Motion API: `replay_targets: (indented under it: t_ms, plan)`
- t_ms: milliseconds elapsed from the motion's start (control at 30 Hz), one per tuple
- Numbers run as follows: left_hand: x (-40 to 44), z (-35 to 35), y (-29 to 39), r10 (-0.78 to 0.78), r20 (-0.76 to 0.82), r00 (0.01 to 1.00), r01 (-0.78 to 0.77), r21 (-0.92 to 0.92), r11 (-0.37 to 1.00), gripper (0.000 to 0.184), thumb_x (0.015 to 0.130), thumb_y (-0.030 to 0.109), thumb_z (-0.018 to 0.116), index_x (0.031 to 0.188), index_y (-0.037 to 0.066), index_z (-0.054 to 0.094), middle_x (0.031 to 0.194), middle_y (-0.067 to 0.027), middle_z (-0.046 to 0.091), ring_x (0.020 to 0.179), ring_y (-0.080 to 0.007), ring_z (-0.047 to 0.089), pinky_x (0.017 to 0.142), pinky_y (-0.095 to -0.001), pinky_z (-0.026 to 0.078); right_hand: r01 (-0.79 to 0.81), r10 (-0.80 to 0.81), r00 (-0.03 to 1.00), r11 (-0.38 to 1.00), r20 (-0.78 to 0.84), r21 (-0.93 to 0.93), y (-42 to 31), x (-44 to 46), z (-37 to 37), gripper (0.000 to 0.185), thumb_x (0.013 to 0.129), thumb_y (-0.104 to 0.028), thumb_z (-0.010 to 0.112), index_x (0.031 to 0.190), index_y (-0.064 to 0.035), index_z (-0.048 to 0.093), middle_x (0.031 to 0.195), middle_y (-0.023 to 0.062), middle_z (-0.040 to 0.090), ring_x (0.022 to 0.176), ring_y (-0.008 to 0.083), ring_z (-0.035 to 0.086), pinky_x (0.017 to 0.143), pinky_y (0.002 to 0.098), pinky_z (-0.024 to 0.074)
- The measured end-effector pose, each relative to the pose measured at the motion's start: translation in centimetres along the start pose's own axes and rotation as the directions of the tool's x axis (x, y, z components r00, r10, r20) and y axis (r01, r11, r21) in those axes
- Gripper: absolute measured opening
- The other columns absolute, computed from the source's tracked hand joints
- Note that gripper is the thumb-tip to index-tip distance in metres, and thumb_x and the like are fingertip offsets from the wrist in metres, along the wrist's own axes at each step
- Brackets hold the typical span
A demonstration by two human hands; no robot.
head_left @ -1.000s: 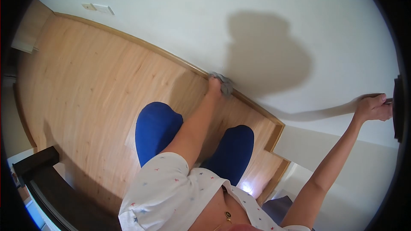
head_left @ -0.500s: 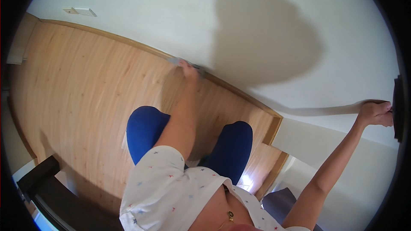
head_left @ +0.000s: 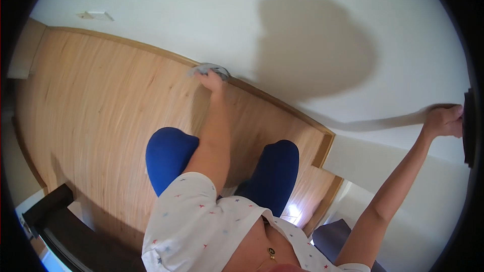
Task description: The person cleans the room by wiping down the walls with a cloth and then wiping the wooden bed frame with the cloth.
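A grey cloth [head_left: 218, 71] is bunched in my left hand [head_left: 210, 80], which presses it against the wooden baseboard [head_left: 275, 102], where the white wall meets the floor. The fingers are closed round the cloth and partly covered by it. Out at the far right, my right hand [head_left: 445, 121] grips the edge of a dark object [head_left: 469, 128]; its fingertips are partly hidden. That arm is stretched out sideways in front of the wall.
My blue-clad knees [head_left: 171, 153] are bent above the wood floor [head_left: 106, 106]. A dark piece of furniture [head_left: 75, 226] stands at the lower left. White wall plates [head_left: 101, 16] are at the upper left. The baseboard steps round a corner at right.
My left hand has slid the cloth left and upward in view along the baseboard. My right hand stays at the dark object. The view has shifted slightly.
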State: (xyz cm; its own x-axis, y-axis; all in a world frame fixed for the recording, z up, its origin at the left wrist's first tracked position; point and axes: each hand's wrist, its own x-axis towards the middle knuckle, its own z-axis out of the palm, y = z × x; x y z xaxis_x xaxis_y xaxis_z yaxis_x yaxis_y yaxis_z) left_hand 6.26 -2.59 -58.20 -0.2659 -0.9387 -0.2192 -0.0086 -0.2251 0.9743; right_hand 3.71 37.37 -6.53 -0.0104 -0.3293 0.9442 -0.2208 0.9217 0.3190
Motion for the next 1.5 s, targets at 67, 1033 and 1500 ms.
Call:
replay_targets:
  t_ms: [67, 1033, 1500]
  plan:
    - [0.6, 0.4, -2.1, 0.047, 0.242, 0.969, -0.086, 0.152, 0.985, 0.049, 0.085, 0.003, 0.044, 0.131, -0.009, 0.035, 0.118, -0.0264, 0.052, 0.111, -0.0333, 0.051, 0.094, -0.0393, 0.039, 0.112, -0.112, 0.993, 0.994, -0.041, -0.006, -0.8, 0.8, 0.1, 0.046, 0.088, -0.034, 0.046, 0.091, 0.0116, 0.053, 0.077, 0.0204, 0.058, 0.067, 0.0316, 0.056, 0.061, 0.0418, 0.0471]
    - [-18.1, -5.3, 13.4, -0.333, 0.935, -0.12, 0.578, 0.338, 0.742, 0.045, 0.074, 0.004, 0.046, 0.119, 0.0, 0.049, 0.107, -0.0121, 0.06, 0.097, -0.0244, 0.06, 0.086, -0.0356, 0.05, -0.95, 0.502, 0.311, 0.127, 0.807, 0.287, -22.5, -26.4, -9.2, 0.039, 0.09, -0.019, 0.054, 0.125, -0.0015, 0.047, 0.121, 0.0167, 0.051, 0.113, 0.0289, 0.048, 0.097, 0.0367, 0.037]
    - [-22.8, -2.9, 20.3, -0.147, 0.935, -0.322, -0.717, -0.139, 0.684, 0.046, 0.071, 0.0, 0.049, 0.116, 0.005, 0.055, 0.112, -0.0124, 0.059, 0.1, -0.0278, 0.058, 0.088, -0.0373, 0.046, -0.801, 0.195, 0.064, -0.574, 0.979, 0.167, -23.5, -26.7, -12.7, 0.065, 0.087, -0.015, 0.059, 0.14, -0.008, 0.02, 0.119, 0.0121, 0.047, 0.102, 0.0198, 0.052, 0.086, 0.0365, 0.0457]
